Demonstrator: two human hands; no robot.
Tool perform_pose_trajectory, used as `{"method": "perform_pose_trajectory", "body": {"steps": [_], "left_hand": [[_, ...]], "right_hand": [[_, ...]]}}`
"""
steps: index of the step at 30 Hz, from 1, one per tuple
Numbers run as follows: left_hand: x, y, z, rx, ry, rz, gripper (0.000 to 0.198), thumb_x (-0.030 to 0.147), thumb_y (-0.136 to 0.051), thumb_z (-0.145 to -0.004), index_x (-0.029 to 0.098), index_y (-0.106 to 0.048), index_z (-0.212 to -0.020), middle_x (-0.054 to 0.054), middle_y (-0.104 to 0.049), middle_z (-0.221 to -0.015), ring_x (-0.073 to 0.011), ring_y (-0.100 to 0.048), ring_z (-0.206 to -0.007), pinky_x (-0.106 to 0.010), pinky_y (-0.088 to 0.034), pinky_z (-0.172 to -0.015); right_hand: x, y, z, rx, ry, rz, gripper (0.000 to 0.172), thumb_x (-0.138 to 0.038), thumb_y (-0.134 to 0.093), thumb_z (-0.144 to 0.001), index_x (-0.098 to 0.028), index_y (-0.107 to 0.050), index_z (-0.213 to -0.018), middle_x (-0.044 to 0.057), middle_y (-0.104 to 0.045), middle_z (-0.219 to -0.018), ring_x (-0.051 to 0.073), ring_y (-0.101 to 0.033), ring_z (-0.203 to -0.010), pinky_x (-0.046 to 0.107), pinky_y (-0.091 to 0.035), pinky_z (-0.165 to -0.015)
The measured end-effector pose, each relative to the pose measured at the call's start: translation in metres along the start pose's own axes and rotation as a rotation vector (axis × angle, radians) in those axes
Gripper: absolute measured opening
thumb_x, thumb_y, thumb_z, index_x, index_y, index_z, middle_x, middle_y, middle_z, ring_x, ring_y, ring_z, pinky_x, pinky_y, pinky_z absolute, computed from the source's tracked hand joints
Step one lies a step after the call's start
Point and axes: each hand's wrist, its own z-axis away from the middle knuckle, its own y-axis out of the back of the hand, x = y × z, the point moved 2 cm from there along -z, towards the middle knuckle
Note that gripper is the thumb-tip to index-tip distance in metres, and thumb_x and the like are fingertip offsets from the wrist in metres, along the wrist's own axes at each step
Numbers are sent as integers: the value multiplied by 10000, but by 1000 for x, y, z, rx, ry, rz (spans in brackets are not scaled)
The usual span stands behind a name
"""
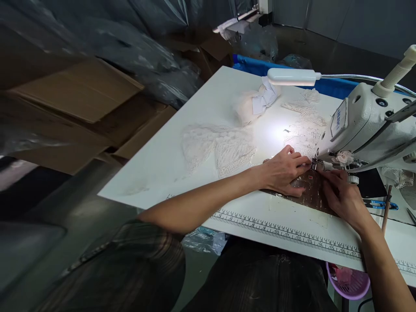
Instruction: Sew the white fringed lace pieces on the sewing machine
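Note:
At the presser foot (313,164) of a white sewing machine (360,117), my two hands work close together. My left hand (287,171) has its fingers bent at the near edge of a cream lace piece (305,134), its thumb spread over the brown machine plate (308,188). From the other side of the needle, my right hand (341,195) reaches in with fingertips pressed together. Whatever lies between those fingertips is hidden. The lace spreads out behind the left hand, under the lamp's bright spot.
More lace (224,147) lies left on the white table (162,173), near a pale bundle with white cloth (263,97). A lamp (292,76) hangs above. Blue-handled snips (380,204) lie right. A ruler strip (276,229) lines the front edge; cardboard boxes (81,91) stand left, a purple basket (351,286) below.

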Motion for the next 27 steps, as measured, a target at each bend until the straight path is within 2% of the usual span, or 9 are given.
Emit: {"method": "perform_pose_trajectory", "body": {"steps": [3,6,9,12,15,19,23,27], "left_hand": [[-1,-1,0,9,3,-23,582,557,-496,-871,122,-604,-1241,-135,-600,-1261,-258,-572,-928,-423,-348,-861],[-2,-2,-1,16,3,-36,594,569,-499,-863,126,-601,-1245,-139,-598,-1261,-257,-567,-929,-424,-346,-858],[-3,-3,-1,30,2,-34,596,576,-503,-859,133,-597,-1246,-135,-596,-1265,-255,-565,-935,-419,-343,-860],[-2,-5,-1,38,9,-29,616,578,-481,-868,109,-581,-1255,-142,-592,-1268,-257,-564,-943,-422,-344,-867],[-2,-6,0,35,25,-20,645,588,-478,-865,94,-559,-1272,-159,-580,-1284,-273,-565,-954,-430,-351,-862],[-2,-8,1,60,54,10,646,568,-502,-873,91,-511,-1308,-191,-549,-1325,-307,-561,-1050,-461,-357,-932],[-3,-12,1,114,79,86,717,532,-547,-876,93,-372,-1415,-216,-470,-1428,-338,-438,-1318,-502,-247,-1125],[-3,-17,1,45,91,158,863,573,-531,-893,27,-217,-1484,-267,-414,-1475,-344,-351,-1412,-514,-188,-1178]], "right_hand": [[8,9,-4,-50,-113,-144,420,-465,-435,-935,-187,-672,-1141,118,-677,-1046,246,-667,-952,389,-548,-828],[17,12,-11,-106,-190,-230,468,-541,-401,-941,-175,-693,-945,103,-697,-884,261,-664,-908,411,-532,-839],[21,9,-15,-46,-232,-258,532,-579,-352,-953,-188,-683,-808,98,-698,-829,259,-667,-871,414,-528,-833],[18,3,-13,16,-207,-264,578,-643,-343,-936,-183,-691,-893,124,-712,-972,270,-664,-977,419,-524,-864],[14,-3,-7,12,-197,-246,594,-683,-399,-897,-175,-679,-1025,149,-687,-1124,279,-650,-1060,432,-519,-896],[19,-6,-3,32,-245,-216,498,-615,-425,-906,-184,-656,-1003,137,-703,-1065,265,-668,-1001,431,-524,-873],[23,-7,-3,56,-213,-193,414,-524,-457,-901,-177,-666,-981,134,-699,-1066,261,-665,-1009,416,-525,-867],[21,-9,-2,59,-142,-130,387,-454,-458,-899,-173,-699,-1011,141,-676,-1109,255,-667,-996,421,-525,-885]]}}
